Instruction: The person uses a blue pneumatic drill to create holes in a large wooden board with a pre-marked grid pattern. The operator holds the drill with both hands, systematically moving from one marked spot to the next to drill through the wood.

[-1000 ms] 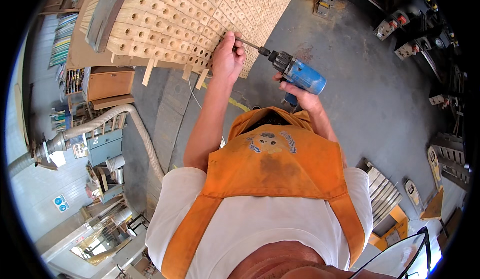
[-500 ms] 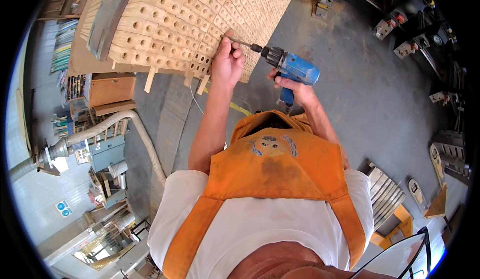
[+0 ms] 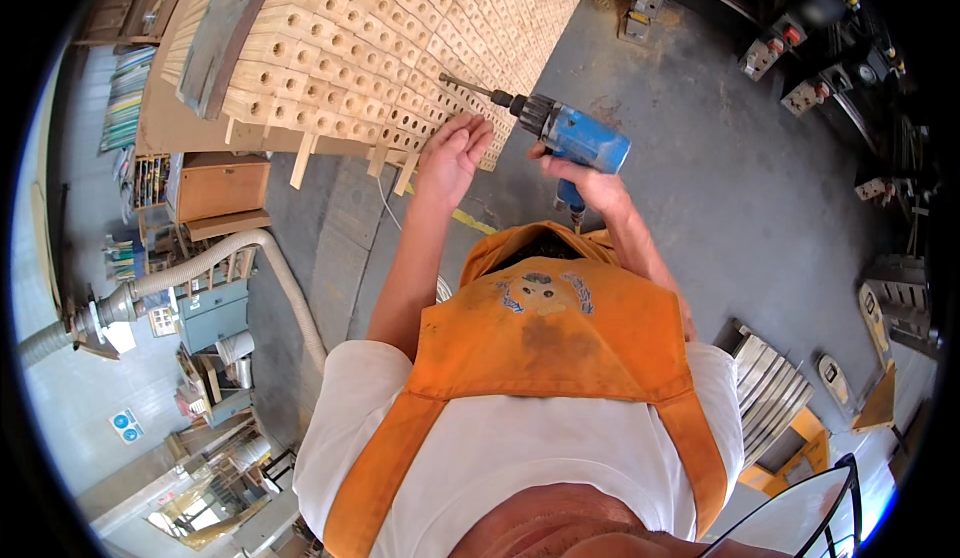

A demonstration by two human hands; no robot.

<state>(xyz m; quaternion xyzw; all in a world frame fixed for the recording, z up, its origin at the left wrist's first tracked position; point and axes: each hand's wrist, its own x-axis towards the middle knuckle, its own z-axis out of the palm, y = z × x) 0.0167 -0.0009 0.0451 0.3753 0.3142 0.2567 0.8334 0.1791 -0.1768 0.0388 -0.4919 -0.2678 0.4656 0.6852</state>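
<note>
A blue cordless drill [image 3: 590,140] with a black chuck is gripped in my right hand [image 3: 592,184], its handle pointing down toward my apron. From the chuck a long driver bit [image 3: 465,85] reaches left, its tip over the stacked wooden blocks [image 3: 345,58], which are drilled with rows of round holes. My left hand [image 3: 455,153] is just below the bit, apart from it, beside the near corner of the stack. Its fingers are curled together; whatever they may hold is hidden.
Thin wooden strips [image 3: 303,161] jut out below the stack's near edge, and a weathered board [image 3: 225,43] lies at its left. A flexible hose [image 3: 270,248] hangs at the left by a wooden cabinet [image 3: 225,186]. Dark machinery [image 3: 800,58] lines the right, with slatted wood [image 3: 770,393] lower down.
My left hand has come away from the bit's tip and moved down, toward me. The drill has shifted slightly left, still in my right hand.
</note>
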